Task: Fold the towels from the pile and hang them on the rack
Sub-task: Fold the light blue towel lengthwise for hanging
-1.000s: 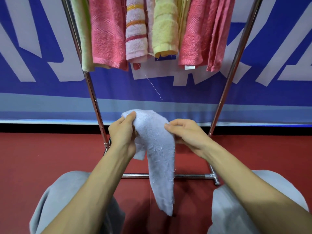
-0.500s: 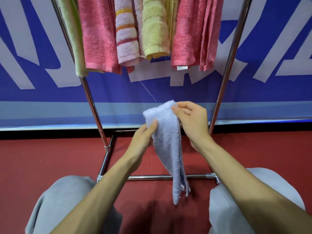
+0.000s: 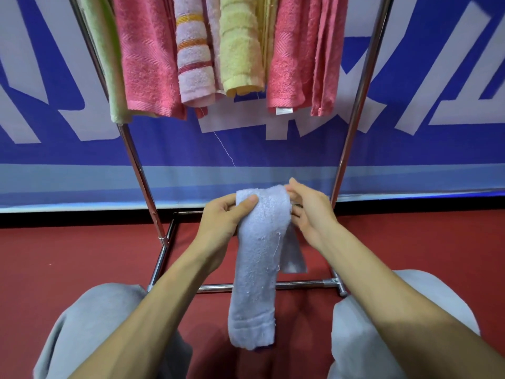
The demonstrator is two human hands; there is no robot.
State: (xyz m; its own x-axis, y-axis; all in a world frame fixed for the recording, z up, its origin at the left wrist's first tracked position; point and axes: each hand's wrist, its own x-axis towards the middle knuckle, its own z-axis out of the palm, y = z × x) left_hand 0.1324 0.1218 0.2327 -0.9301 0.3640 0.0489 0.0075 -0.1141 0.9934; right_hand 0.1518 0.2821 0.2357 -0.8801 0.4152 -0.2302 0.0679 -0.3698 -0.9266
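A pale lavender towel [image 3: 259, 258] hangs folded lengthwise in front of me, its fold at the top and its long end reaching down between my knees. My left hand [image 3: 221, 222] pinches the top left of the fold with the thumb on the front. My right hand [image 3: 308, 209] holds the top right corner, fingers behind the cloth. Above, the metal rack [image 3: 136, 165] carries several hung towels: green, pink [image 3: 147, 58], pink-and-orange striped [image 3: 194, 50], yellow [image 3: 240, 45] and another pink one [image 3: 292, 56].
The rack's right upright [image 3: 355, 113] and low crossbar [image 3: 300, 283] stand on red floor [image 3: 68, 255]. A blue and white banner [image 3: 437, 77] covers the wall behind. My knees in grey trousers [image 3: 95, 324] frame the bottom of the view.
The towel has been folded over into a narrower, doubled strip. My left hand moved up onto the top of the fold, and both hands dropped slightly lower.
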